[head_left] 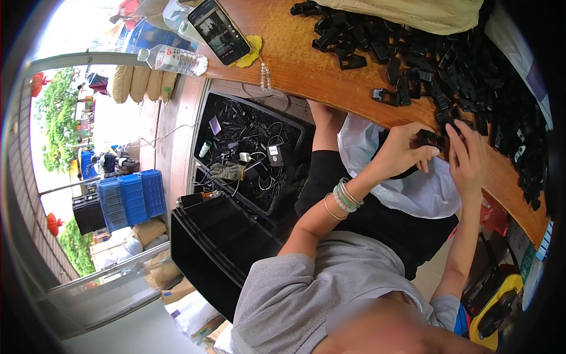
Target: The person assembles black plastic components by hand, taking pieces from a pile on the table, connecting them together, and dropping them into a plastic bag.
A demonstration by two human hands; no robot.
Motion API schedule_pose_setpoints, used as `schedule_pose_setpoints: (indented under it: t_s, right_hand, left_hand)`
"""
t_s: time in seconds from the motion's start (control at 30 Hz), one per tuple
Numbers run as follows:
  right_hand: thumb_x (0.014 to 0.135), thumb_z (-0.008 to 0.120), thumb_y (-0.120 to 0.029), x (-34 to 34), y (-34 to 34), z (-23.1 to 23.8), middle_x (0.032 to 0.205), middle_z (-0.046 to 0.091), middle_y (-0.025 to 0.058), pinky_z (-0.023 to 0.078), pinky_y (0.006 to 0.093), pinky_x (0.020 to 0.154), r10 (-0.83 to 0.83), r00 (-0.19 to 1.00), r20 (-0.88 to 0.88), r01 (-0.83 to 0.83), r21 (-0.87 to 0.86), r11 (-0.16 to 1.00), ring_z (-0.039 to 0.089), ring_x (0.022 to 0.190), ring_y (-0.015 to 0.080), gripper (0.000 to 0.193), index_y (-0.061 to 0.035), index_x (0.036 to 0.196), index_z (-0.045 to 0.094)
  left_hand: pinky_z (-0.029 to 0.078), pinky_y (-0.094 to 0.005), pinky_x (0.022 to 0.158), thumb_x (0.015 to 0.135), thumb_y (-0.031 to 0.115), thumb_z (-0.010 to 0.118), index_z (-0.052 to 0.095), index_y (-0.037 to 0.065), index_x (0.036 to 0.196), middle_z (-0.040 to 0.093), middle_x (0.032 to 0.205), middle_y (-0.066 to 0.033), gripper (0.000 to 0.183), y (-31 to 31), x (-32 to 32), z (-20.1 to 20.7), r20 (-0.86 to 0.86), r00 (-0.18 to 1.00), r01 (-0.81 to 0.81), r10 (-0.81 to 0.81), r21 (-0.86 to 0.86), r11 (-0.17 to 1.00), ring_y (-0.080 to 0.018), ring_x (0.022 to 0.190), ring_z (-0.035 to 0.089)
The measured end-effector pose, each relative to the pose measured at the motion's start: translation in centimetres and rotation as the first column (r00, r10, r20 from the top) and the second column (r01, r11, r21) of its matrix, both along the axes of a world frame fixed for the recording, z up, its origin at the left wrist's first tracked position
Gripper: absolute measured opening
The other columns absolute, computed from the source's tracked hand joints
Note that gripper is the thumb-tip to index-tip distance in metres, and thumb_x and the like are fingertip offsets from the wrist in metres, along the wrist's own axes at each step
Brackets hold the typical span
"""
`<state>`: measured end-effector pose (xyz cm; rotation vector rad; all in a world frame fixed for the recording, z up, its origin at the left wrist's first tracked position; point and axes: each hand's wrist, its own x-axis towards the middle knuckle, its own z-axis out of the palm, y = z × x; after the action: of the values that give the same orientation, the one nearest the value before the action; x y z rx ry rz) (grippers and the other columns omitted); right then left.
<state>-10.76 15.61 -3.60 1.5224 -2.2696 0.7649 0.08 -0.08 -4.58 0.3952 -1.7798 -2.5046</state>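
My left hand [404, 148], with bracelets on its wrist, pinches a small black plastic part [431, 139] at the table's near edge. Just right of it, my right hand [469, 152] has its fingers bent and pressed together against black plastic; fingers hide most of what it grips. Both hands work close together above a white plastic bag [424, 197] spread over my lap. Beyond them lies a large heap of similar black plastic parts [413, 65] on the wooden table [295, 56].
A phone [219, 32] leans by a yellow leaf-shaped piece, near a clear water bottle [175, 60]. To the left stand a black bin [203, 133] of cables and adapters and a black crate [206, 259]. A beige sack [413, 15] lies at the table's back.
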Motion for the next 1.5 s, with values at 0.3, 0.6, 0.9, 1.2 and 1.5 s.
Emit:
schedule_pose_setpoints:
  t_s: [0.3, 0.6, 0.9, 1.2, 1.5]
  right_hand:
    - [0.074, 0.065, 0.001, 0.9, -1.4, 0.3, 0.114, 0.055, 0.0103, 0.042, 0.0394, 0.075, -0.034, 0.997, -0.064, 0.035, 0.020, 0.999, 0.054, 0.087, 0.0285, 0.041, -0.0051, 0.114, 0.059]
    - [0.076, 0.065, 0.003, 1.0, -1.2, -1.0, 0.118, 0.054, 0.0133, 0.044, 0.0401, 0.075, -0.081, 0.997, 0.006, 0.081, -0.107, 0.991, 0.054, 0.091, 0.0311, 0.026, -0.0020, 0.099, 0.056]
    - [0.080, 0.058, 0.010, 1.9, -0.3, -1.0, 0.118, 0.055, 0.0130, 0.044, 0.0380, 0.090, -0.258, 0.947, 0.190, 0.290, -0.166, 0.942, 0.055, 0.108, 0.0303, 0.026, -0.0016, 0.103, 0.059]
    - [0.077, 0.067, 0.005, 2.9, 1.0, -1.5, 0.108, 0.060, 0.0124, 0.048, 0.0345, 0.083, -0.297, 0.944, 0.146, 0.324, -0.219, 0.920, 0.060, 0.098, 0.0270, 0.025, -0.0001, 0.101, 0.064]
    - [0.076, 0.056, 0.011, 3.2, 1.5, -0.2, 0.119, 0.055, 0.0117, 0.047, 0.0335, 0.081, -0.178, 0.958, 0.226, 0.212, -0.137, 0.968, 0.058, 0.097, 0.0256, 0.044, -0.0044, 0.117, 0.060]
  left_hand:
    - [0.048, -0.0233, 0.047, 0.083, 0.004, 0.064, 0.053, -0.006, 0.095, 0.061, 0.071, -0.0090, 0.019, 0.0, 0.0, -0.5, -0.027, 1.000, 0.005, -0.005, -0.002, 1.000, -0.0168, 0.055, 0.064]
    - [0.048, -0.0235, 0.045, 0.084, 0.004, 0.064, 0.052, -0.007, 0.098, 0.061, 0.069, -0.0098, 0.022, -0.1, -0.1, -0.5, -0.024, 1.000, -0.001, 0.002, 0.027, 1.000, -0.0183, 0.054, 0.065]
    - [0.048, -0.0236, 0.045, 0.083, 0.005, 0.065, 0.052, -0.008, 0.103, 0.060, 0.068, -0.0099, 0.027, -0.2, -0.1, -0.2, 0.004, 1.000, -0.002, 0.002, 0.037, 0.999, -0.0190, 0.053, 0.064]
    - [0.048, -0.0237, 0.046, 0.083, 0.005, 0.064, 0.051, -0.009, 0.101, 0.061, 0.068, -0.0104, 0.026, -0.2, -0.1, -0.1, 0.030, 1.000, -0.009, 0.008, 0.036, 0.999, -0.0191, 0.053, 0.064]
    - [0.050, -0.0247, 0.048, 0.082, 0.002, 0.065, 0.052, -0.008, 0.093, 0.061, 0.071, -0.0106, 0.019, 0.5, 0.0, -0.1, 0.005, 0.999, -0.040, 0.040, 0.011, 0.999, -0.0162, 0.055, 0.063]
